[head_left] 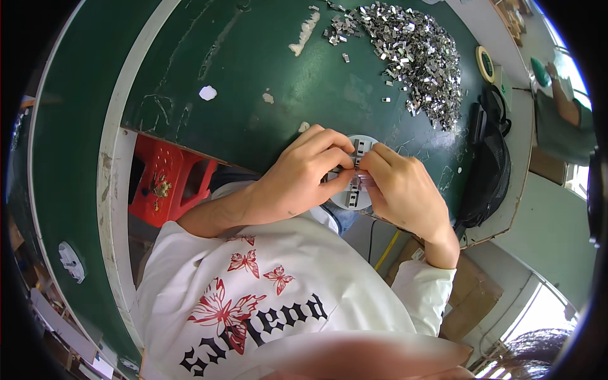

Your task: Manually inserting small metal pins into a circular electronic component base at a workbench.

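A pale round disc (365, 201) lies at the near edge of the green table, bearing a row of small silver metal blocks (352, 199). My left hand (311, 166) comes over it from the left, its thumb and fingers closed in a pinch at the row's middle. From the right, my right hand (405, 187) bends over the same spot, fingers pressed together against the blocks. Both sets of fingertips nearly meet. Whatever small piece they grip is hidden between them.
A large heap of small shiny metal clips (421, 57) covers the table's far right. Beyond it lie a tape roll (485, 64) and a black bag (487, 171). A red stool (155, 202) stands below the table at left. Another person (563, 126) is at far right.
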The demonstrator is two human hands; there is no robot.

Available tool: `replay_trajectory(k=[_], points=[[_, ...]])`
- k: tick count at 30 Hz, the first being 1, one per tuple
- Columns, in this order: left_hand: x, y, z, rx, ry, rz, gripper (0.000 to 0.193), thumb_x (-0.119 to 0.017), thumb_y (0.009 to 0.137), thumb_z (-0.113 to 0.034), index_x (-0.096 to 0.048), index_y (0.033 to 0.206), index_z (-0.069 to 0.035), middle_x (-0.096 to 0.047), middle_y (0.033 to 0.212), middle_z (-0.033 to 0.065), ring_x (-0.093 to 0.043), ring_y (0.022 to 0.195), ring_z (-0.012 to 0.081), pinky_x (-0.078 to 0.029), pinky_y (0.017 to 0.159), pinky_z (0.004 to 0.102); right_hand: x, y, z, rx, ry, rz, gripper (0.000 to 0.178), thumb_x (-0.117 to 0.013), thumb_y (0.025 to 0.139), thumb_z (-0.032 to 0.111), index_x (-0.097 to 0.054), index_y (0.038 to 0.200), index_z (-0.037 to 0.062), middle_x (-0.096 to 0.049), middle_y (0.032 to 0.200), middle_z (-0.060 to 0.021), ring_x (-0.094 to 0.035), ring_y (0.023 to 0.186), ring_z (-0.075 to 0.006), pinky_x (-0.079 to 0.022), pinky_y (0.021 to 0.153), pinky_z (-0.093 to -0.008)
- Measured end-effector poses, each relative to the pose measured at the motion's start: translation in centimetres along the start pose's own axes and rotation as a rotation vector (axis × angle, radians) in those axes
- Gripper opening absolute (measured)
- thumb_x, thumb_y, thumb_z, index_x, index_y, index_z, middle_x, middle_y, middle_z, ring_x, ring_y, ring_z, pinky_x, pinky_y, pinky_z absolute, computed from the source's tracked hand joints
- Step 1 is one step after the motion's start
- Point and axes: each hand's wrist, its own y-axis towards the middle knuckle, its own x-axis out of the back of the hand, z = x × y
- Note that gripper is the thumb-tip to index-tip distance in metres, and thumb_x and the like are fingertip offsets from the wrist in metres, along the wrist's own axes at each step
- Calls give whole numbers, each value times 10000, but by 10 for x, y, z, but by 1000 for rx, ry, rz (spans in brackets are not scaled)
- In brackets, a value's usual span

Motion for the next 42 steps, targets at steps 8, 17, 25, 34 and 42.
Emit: replay_trajectory(k=[8,17,25,34,42], points=[[-3,-3,4,-4,-8,-2,194,-793,725,13,-684,881,-22,-655,1036,70,-602,881,251,-500,765,352,0,-6,-5,10,79,10,213,-652,707,-82,-556,882,-10,-552,802,-144,-581,645,-380,-485,570,-451],[-1,1,4,-12,-40,10,120,-744,780,-4,-637,835,-8,-615,998,90,-578,914,278,-497,807,372,-3,-4,-4,68,49,25,238,-659,706,-88,-555,907,-14,-563,827,-150,-596,654,-369,-500,583,-434],[11,-2,5,27,-41,127,314,-818,752,-73,-664,1021,-25,-607,1161,101,-582,990,287,-488,858,388,-2,-15,-2,-179,430,-284,232,-601,881,-29,-467,700,30,-441,600,-49,-487,499,-204,-372,445,-330],[2,-2,0,-41,168,309,997,-864,712,-410,-352,1433,51,-373,1465,217,-324,1391,394,-343,1139,471,-43,-10,-1,253,1291,-650,482,-380,1055,274,-311,599,131,-366,531,-3,-286,458,-129,-302,432,-293],[1,-1,0,-26,192,362,1046,-864,705,-410,-309,1448,75,-357,1483,222,-306,1412,394,-326,1157,484,-52,-2,0,374,1232,-691,497,-381,1058,270,-295,594,115,-324,496,1,-286,413,-140,-266,389,-305]])
